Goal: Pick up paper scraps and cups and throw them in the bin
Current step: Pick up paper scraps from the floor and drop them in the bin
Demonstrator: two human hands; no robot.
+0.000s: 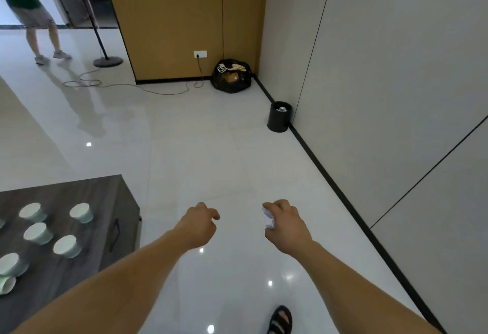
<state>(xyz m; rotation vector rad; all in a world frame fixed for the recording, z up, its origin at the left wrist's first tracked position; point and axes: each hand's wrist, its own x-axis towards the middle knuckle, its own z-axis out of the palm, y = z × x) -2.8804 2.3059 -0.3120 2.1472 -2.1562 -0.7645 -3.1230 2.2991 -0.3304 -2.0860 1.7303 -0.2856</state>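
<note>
Midway through the clear-up, you face the small black round bin (277, 122), which stands against the grey wall well ahead and already shows pale crumpled waste inside. Your right hand (286, 224) curls round a crumpled white paper scrap (267, 218), a tight, wrinkled ball peeking out between fingers and thumb. Your left hand (200, 224) hangs loosely curled, holding nothing. Most of the job looks undone: several pale green paper cups (37, 233) stand on the dark wood-grain table (100, 201) at your left, one tipped over.
</note>
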